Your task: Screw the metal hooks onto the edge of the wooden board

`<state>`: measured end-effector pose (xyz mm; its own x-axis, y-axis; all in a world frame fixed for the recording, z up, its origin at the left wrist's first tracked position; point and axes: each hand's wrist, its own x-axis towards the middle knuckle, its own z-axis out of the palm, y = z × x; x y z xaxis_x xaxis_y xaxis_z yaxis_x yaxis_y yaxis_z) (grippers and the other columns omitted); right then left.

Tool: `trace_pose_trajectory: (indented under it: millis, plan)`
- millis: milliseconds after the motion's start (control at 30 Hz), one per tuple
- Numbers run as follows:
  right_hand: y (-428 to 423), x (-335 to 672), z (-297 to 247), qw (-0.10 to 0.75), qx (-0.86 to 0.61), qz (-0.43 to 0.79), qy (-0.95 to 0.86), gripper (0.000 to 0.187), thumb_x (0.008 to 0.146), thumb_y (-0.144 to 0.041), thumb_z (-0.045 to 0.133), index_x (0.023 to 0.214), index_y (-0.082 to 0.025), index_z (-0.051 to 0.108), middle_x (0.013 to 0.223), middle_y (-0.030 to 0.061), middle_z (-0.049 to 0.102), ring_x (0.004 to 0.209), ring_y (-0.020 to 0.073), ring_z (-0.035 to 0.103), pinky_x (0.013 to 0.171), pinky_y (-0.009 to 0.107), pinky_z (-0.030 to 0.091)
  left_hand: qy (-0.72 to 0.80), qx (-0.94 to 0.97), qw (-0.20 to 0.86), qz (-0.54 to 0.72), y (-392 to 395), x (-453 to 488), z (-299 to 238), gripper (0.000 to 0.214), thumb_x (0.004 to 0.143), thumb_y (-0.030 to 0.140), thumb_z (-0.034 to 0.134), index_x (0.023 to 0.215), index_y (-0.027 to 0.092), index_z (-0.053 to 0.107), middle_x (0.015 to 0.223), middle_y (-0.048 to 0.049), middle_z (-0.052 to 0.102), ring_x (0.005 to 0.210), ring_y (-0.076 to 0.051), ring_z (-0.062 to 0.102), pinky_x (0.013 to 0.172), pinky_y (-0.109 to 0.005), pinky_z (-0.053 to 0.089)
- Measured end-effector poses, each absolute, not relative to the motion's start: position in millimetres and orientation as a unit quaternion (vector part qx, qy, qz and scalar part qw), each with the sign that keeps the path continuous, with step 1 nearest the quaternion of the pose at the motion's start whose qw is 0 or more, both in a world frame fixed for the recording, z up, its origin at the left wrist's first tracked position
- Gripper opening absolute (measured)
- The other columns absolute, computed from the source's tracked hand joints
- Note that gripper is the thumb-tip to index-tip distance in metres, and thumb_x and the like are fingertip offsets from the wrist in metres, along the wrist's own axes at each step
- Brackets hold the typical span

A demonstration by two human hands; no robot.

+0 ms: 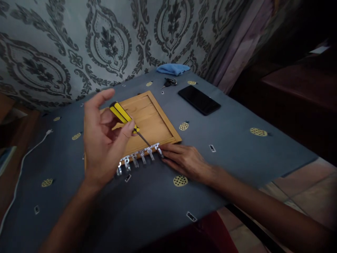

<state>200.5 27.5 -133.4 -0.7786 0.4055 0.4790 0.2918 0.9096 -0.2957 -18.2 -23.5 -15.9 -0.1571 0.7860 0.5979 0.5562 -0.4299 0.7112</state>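
A wooden framed board (152, 119) lies on the blue-grey tablecloth (231, 140). A metal hook rail (139, 156) with several hooks runs along the board's near edge. My left hand (102, 140) is closed around a yellow-and-black screwdriver (125, 117), whose tip rests on the rail near its right end. My right hand (185, 161) lies on the cloth just right of the rail, with its fingers pressed against the rail's right end.
A black phone (199, 99), a bunch of keys (168, 83) and a folded blue cloth (173, 69) lie at the far side. A white cable (23, 158) trails at the left. The table's edge drops off at the right; patterned wall behind.
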Motion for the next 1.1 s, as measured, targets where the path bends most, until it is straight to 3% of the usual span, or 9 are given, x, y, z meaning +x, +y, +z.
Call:
trace_pose_trajectory:
  millis: [133,300,833,1100]
  plan:
    - [27.3,199.9,-131.8,0.276,-0.181,0.099,-0.939,0.026,0.104,-0.022,0.048,0.106,-0.015,0.073,0.12,0.0103,0.075,0.099,0.0194,0.076,0.08,0.031,0.064,0.527,0.671,0.109,0.511,-26.5,-6.5,-30.6,0.048,0.097,0.023,0.061,0.14,0.028,0.042,0.109,-0.0038,0.064,0.099,-0.017,0.068,0.083,-0.033,0.064]
    - [26.9,198.9,-129.1,0.293,-0.176,0.094,-0.935,0.027,0.104,-0.021,0.047,0.104,-0.014,0.073,0.116,0.011,0.076,0.095,0.0195,0.076,0.077,0.031,0.065,0.519,0.696,0.086,0.489,-23.6,-7.3,-41.8,0.046,0.094,0.019,0.062,0.136,0.029,0.046,0.122,-0.004,0.059,0.094,-0.013,0.066,0.079,-0.027,0.063]
    - [27.0,198.5,-128.2,0.293,-0.171,0.102,-0.935,0.03,0.105,-0.021,0.045,0.11,-0.01,0.072,0.116,0.013,0.076,0.096,0.0225,0.077,0.077,0.035,0.066,0.508,0.721,0.077,0.465,-23.4,-1.0,-52.8,0.051,0.094,0.012,0.059,0.139,0.03,0.043,0.128,-0.0032,0.061,0.102,-0.015,0.068,0.083,-0.027,0.064]
    - [27.4,199.7,-128.6,0.274,-0.179,0.12,-0.937,0.027,0.104,-0.02,0.048,0.111,-0.013,0.073,0.118,0.0118,0.075,0.098,0.021,0.076,0.081,0.034,0.065,0.516,0.728,0.062,0.447,-22.6,1.6,-53.5,0.047,0.094,0.011,0.057,0.137,0.027,0.045,0.125,-0.0049,0.065,0.1,-0.016,0.07,0.085,-0.029,0.065]
